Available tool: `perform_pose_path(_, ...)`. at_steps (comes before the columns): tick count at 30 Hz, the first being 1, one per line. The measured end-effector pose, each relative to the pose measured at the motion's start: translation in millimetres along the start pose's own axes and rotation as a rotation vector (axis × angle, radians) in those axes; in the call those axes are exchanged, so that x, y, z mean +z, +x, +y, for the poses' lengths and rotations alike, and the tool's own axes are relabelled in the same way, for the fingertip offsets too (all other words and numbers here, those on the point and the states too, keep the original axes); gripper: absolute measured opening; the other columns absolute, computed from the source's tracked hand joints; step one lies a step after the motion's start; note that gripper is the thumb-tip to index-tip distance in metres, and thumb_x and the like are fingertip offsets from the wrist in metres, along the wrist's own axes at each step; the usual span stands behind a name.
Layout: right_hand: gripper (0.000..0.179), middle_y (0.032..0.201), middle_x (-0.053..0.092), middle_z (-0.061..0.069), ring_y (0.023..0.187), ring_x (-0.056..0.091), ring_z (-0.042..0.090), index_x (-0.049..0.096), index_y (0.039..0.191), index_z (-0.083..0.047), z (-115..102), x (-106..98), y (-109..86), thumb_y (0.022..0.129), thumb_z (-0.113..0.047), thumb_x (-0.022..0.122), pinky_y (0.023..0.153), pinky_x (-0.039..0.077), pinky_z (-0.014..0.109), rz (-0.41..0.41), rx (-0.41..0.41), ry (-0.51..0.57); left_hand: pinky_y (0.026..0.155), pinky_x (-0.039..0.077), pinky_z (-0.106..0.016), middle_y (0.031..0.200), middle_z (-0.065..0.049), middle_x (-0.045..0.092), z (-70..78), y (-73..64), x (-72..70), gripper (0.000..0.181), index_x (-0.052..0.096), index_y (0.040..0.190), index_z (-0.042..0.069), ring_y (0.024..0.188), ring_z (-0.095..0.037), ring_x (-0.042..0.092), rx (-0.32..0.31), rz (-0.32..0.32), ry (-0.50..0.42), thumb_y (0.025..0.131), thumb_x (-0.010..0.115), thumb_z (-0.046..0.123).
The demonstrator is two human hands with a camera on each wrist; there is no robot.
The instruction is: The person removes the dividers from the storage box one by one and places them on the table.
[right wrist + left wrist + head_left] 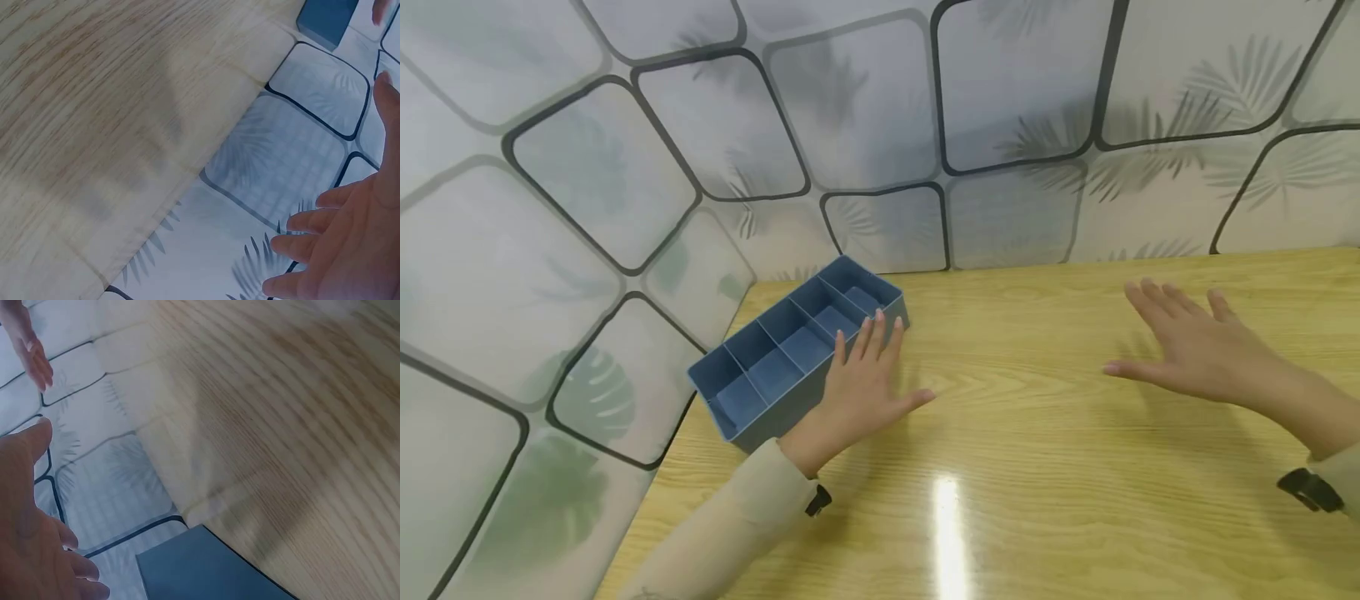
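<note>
A blue box with several compartments in a row (820, 387) stands at an angle on the wooden table, near the left wall; no objects show inside it. My left hand (865, 392) is spread, palm down, over the box's near right side, and whether it touches the box I cannot tell. In the left wrist view a corner of the blue box (200, 569) shows below the hand. Well to the right, my right hand (1195, 350) hovers above the table with fingers spread and holds nothing. From the right wrist its fingers (306, 247) look straight and apart.
The table (1022, 467) has a light wood grain and a bright reflection near its front. Patterned walls (880, 108) with dark outlines and leaf prints close off the back and left. Dark bands (1309, 490) sit on both wrists.
</note>
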State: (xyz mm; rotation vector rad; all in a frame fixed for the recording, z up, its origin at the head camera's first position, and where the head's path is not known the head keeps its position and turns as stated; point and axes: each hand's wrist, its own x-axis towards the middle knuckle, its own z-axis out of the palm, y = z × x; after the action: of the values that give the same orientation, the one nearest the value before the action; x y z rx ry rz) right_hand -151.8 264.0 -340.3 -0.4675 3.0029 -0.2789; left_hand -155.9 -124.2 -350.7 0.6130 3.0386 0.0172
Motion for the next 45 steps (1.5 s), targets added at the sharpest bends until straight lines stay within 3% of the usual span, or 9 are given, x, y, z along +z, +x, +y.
perform_pose_path(13, 0.101, 0.154, 0.012, 0.027, 0.139, 0.012, 0.048, 0.005, 0.152, -0.005, -10, -2, 16.7, 0.085, -0.062, 0.055, 0.105, -0.012, 0.069, 0.007, -0.033, 0.065, 0.116, 0.0, -0.057, 0.158, -0.01, -0.005, -15.8, -11.6, -3.6, 0.101, 0.001, 0.152, 0.013, 0.145, -0.025, -0.003, -0.033, 0.016, 0.023, 0.083, 0.037, 0.076)
perform_pose_path(22, 0.097, 0.154, 0.015, 0.025, 0.139, 0.017, 0.046, 0.008, 0.151, -0.005, -21, -3, 27.3, 0.087, -0.062, 0.051, 0.106, 0.0, 0.071, 0.014, -0.076, 0.061, 0.116, -0.002, -0.056, 0.157, -0.012, -0.003, -27.4, -21.1, -5.4, 0.1, 0.001, 0.152, 0.01, 0.145, -0.025, -0.002, -0.071, 0.027, -0.019, 0.084, 0.041, 0.073)
perform_pose_path(30, 0.094, 0.154, 0.018, 0.023, 0.139, 0.019, 0.044, 0.011, 0.151, -0.003, -33, -2, 37.5, 0.088, -0.06, 0.05, 0.107, 0.003, 0.07, 0.036, -0.101, 0.076, 0.115, -0.003, -0.057, 0.156, -0.012, -0.007, -37.6, -29.7, -8.2, 0.101, -0.002, 0.151, 0.009, 0.145, -0.027, -0.002, -0.093, 0.047, -0.054, 0.085, 0.04, 0.072)
perform_pose_path(45, 0.091, 0.154, 0.02, 0.021, 0.139, 0.021, 0.042, 0.015, 0.151, -0.004, -52, -7, 63.4, 0.089, -0.063, 0.047, 0.108, 0.002, 0.069, 0.039, -0.15, 0.084, 0.115, 0.0, -0.058, 0.157, -0.014, -0.005, -61.0, -46.6, -17.2, 0.103, -0.005, 0.15, 0.007, 0.145, -0.028, -0.002, -0.166, 0.058, -0.043, 0.085, 0.039, 0.073)
